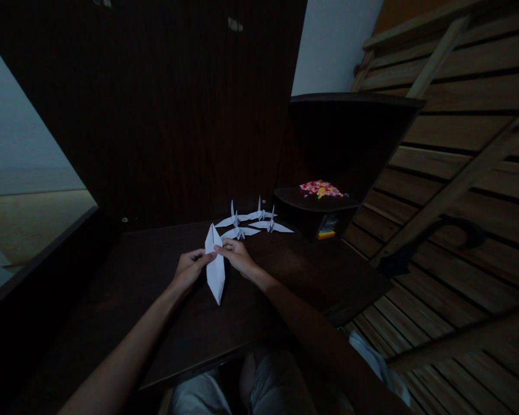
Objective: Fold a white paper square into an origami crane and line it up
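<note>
Between my two hands is a sheet of white paper [216,275] folded into a long diamond, pointed at top and bottom, with a slit down its upper part. My left hand [192,266] grips its left edge, thumb lying across the front. From the other side my right hand [239,255] pinches the middle, its thumb also on the front face. The fingers behind the paper are partly hidden. Just beyond my hands stand several finished white paper cranes [271,225], wings spread, grouped close together on the dark desk [164,323].
On a corner shelf [285,196] at the right lies a heap of small pink, yellow and red pieces [320,188]. A dark panel [177,115] rises behind the desk. Wooden slats [458,167] line the right side, with a dark curved object [454,230] before them.
</note>
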